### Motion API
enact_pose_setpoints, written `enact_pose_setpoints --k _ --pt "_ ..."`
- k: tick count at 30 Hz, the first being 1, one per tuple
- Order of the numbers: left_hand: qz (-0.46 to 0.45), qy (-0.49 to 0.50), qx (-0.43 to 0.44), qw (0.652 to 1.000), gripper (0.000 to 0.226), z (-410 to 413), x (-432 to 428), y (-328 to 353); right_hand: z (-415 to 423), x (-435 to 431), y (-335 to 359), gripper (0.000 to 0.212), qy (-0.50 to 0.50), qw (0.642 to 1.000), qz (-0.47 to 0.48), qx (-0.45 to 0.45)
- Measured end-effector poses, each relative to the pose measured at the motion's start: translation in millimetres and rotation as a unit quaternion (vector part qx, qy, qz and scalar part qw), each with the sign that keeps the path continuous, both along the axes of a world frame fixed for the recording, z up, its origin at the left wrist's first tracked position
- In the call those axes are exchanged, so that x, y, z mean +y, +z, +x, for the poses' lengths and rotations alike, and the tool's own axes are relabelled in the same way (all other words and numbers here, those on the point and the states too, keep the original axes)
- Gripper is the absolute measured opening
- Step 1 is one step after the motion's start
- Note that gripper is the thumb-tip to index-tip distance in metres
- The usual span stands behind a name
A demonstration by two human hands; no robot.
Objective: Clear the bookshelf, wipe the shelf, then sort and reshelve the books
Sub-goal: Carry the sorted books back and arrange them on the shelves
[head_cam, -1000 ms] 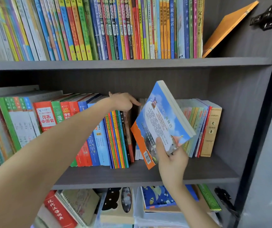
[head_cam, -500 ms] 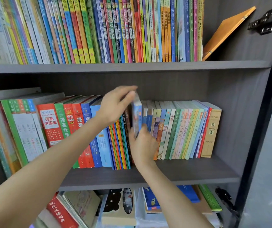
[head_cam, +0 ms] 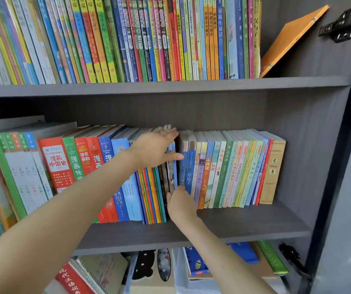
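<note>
Step in hand: reshelving, by judgement; the blue-spined book [head_cam: 183,172] stands upright on the middle shelf board [head_cam: 244,225], about midway along it.
Left hand [head_cam: 159,149]: released, fingers straight, bracing the spines beside that book.
Right hand [head_cam: 181,205]: grasps nothing; fingertips press the spine's foot, just above the board.
Method: hold the neighbours back and push low and square until the spine sits flush.
On the board: row of upright books [head_cam: 234,170].
Above the board: packed thin books [head_cam: 128,39]; an orange book [head_cam: 291,39] leaning.
Below the board: a red dictionary [head_cam: 72,281] and a spiral notebook [head_cam: 104,272], lying flat.
</note>
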State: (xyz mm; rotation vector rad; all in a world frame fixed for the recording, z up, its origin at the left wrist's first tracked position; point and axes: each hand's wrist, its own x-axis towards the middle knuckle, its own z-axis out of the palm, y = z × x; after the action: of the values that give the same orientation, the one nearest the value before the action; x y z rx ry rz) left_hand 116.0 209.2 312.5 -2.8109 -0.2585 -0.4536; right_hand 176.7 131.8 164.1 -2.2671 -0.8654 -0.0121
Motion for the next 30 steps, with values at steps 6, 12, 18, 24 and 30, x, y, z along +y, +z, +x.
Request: enact_pose_setpoints --k 6,12,18,24,30 --pt "0.114 0.129 0.089 0.981 0.087 24.7 6.7 13.0 21.3 -45.7 6.6 0.031 0.044 0.998 -0.004 -0.045" --pt "0.166 0.152 0.110 0.968 0.083 50.4 13.0 20.7 102.4 -148.7 9.0 0.029 -0.292 0.906 0.293 -0.085" --pt "0.146 0.120 0.097 0.977 0.088 41.5 18.9 17.1 162.4 -166.6 20.2 0.067 -0.116 0.950 0.266 0.117" --pt "0.129 0.123 0.074 0.981 0.085 29.2 11.8 17.3 187.0 -154.3 17.7 0.087 -0.067 0.962 0.241 0.109" --pt "0.085 0.107 0.031 0.990 0.096 22.2 29.1 7.1 182.9 -139.6 26.8 0.071 -0.067 0.988 0.137 -0.012"
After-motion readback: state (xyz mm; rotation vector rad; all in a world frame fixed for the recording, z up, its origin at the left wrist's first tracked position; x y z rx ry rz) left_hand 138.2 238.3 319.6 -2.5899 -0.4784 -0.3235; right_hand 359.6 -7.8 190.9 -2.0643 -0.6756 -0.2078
